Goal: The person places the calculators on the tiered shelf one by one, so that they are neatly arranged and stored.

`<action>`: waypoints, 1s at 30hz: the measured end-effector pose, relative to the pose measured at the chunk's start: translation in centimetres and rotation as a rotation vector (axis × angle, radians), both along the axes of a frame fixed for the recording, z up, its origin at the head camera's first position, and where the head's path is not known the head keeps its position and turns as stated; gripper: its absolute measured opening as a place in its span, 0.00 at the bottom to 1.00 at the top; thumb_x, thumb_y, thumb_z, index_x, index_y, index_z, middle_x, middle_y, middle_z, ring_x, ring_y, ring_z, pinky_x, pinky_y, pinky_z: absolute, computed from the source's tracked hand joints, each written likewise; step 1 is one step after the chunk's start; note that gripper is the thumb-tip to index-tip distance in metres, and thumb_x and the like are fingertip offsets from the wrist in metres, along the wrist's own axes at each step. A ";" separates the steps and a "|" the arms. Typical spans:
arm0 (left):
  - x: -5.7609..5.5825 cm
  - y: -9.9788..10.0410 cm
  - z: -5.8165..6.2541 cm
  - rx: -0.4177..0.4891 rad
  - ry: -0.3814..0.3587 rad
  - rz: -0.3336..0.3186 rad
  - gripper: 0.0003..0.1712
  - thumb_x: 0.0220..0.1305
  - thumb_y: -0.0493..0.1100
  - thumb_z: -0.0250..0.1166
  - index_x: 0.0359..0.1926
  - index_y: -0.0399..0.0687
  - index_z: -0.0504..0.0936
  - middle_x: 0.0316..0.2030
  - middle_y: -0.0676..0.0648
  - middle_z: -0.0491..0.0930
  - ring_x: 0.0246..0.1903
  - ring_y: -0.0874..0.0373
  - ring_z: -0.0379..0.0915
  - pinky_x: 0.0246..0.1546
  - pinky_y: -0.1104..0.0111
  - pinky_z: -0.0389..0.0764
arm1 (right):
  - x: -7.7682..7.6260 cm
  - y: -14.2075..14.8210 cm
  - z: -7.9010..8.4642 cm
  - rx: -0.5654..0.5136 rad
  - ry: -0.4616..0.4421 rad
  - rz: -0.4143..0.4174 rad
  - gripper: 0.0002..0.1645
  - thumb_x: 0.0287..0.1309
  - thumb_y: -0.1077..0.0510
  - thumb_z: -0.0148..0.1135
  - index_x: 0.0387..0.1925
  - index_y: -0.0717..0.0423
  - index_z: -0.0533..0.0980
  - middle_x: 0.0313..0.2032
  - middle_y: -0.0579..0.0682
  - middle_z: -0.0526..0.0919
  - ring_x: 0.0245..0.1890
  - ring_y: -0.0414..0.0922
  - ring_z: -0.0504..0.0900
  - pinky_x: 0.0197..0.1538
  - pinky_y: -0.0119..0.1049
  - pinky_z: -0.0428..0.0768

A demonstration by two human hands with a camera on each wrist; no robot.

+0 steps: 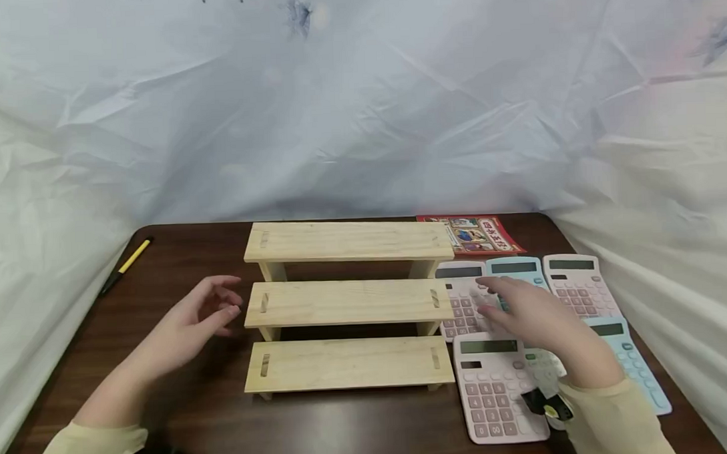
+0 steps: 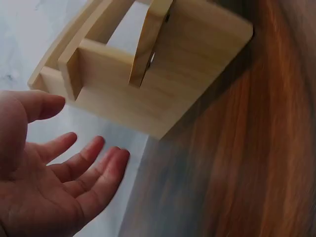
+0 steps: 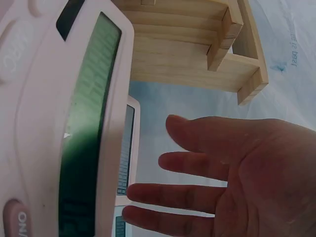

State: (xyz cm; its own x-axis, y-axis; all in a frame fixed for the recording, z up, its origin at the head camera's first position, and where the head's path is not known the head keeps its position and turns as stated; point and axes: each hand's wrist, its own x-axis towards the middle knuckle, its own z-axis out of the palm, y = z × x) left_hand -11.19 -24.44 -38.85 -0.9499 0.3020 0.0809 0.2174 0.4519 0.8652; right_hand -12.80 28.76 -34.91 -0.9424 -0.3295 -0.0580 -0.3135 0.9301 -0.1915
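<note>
A three-step rack of pale wood (image 1: 348,302) stands in the middle of the dark table. My left hand (image 1: 189,324) hovers just left of its middle step, fingers loosely bent and holding nothing. In the left wrist view that hand (image 2: 64,182) is apart from the rack's side panel (image 2: 163,64). My right hand (image 1: 531,314) is over the calculators on the right, with nothing in it. The right wrist view has its fingers (image 3: 177,197) extended, near a pink calculator (image 3: 108,118). Part of the group lies hidden beneath the right hand and sleeve.
Several pink and blue calculators lie right of the rack, including a front pink one (image 1: 495,389) and a blue one (image 1: 629,361). A red printed booklet (image 1: 478,235) is at the back. At far left lies a yellow-and-black pen (image 1: 126,264). White sheeting (image 1: 360,120) encloses the table.
</note>
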 end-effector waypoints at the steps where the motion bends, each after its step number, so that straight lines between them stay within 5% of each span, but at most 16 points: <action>1: 0.1 0.1 -0.1 0.063 -0.040 -0.012 0.23 0.73 0.43 0.55 0.65 0.48 0.62 0.48 0.34 0.71 0.44 0.44 0.74 0.34 0.57 0.84 | -0.1 -0.1 -0.1 -0.007 -0.021 0.004 0.30 0.65 0.46 0.59 0.63 0.57 0.71 0.53 0.59 0.79 0.50 0.57 0.79 0.50 0.58 0.77; 7: 0.5 0.9 -0.8 0.204 -0.217 -0.077 0.20 0.73 0.40 0.55 0.60 0.42 0.60 0.42 0.30 0.71 0.38 0.37 0.74 0.29 0.50 0.83 | -0.1 -0.4 -0.6 -0.047 -0.146 0.063 0.14 0.61 0.52 0.63 0.47 0.52 0.79 0.34 0.42 0.80 0.33 0.39 0.77 0.36 0.43 0.78; 17: -0.4 0.9 -3.0 0.296 -0.344 -0.380 0.16 0.70 0.35 0.56 0.54 0.37 0.63 0.37 0.34 0.72 0.32 0.46 0.77 0.26 0.49 0.82 | 0.5 -0.8 -0.6 -0.029 -0.371 0.137 0.15 0.50 0.59 0.67 0.42 0.42 0.80 0.29 0.36 0.77 0.30 0.38 0.73 0.36 0.40 0.73; 30: -0.7 0.5 -4.7 0.365 -0.451 -0.432 0.26 0.69 0.33 0.58 0.63 0.31 0.59 0.43 0.32 0.76 0.38 0.44 0.79 0.28 0.56 0.83 | 0.2 -0.5 -0.7 -0.070 -0.365 0.176 0.08 0.58 0.61 0.63 0.35 0.44 0.75 0.26 0.37 0.74 0.27 0.36 0.71 0.31 0.34 0.70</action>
